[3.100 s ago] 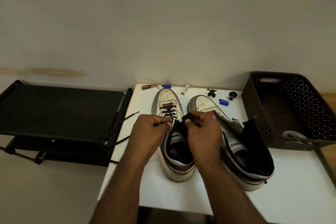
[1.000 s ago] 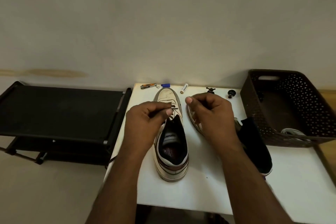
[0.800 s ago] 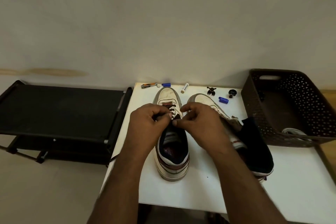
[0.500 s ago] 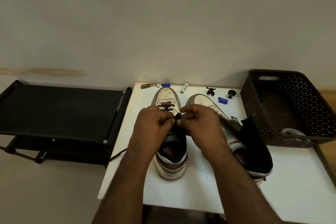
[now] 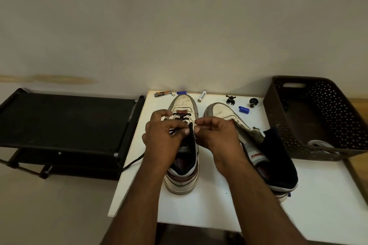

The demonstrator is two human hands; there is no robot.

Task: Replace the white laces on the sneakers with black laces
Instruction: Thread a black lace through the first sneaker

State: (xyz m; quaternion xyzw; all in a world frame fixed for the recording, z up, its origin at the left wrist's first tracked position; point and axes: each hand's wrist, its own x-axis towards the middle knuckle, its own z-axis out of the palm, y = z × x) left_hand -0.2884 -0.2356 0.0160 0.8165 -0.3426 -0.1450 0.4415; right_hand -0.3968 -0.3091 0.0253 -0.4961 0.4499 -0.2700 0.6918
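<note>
At the far left of the frame a black rack [image 5: 65, 121] stands beside the white bench [image 5: 209, 211]; a loose tail of the black lace [image 5: 133, 161] trails over the bench's left edge, probably left slack so it can feed as the lacing goes up. Along the bench's far edge lie a nail clipper [image 5: 162, 93], a small blue cap [image 5: 181, 92] and a white battery [image 5: 202, 96], pushed back out of the working area. The left sneaker [image 5: 184, 182] sits just left of centre, toe pointing away, with black lace already crossing its lowest eyelets, so the job reads as partly done on this shoe. The left hand [image 5: 164, 139] rests over the shoe's throat, fingers curled and pinching a strand of the black lace, seemingly to hold tension. Just beside it, the right hand [image 5: 218, 135] has its thumb and forefinger pinched together at the eyelet row on the shoe's right side, apparently on a lace end, though what it grips is too small to make out. The right sneaker [image 5: 258, 157] lies right of centre with its tongue pulled open and no lace visible, waiting its turn. Behind it stand two small black figurines [image 5: 230, 100] and another blue piece [image 5: 244, 110]. At the far right a brown perforated basket [image 5: 338, 105] holds what looks like the removed white laces [image 5: 318, 144].
</note>
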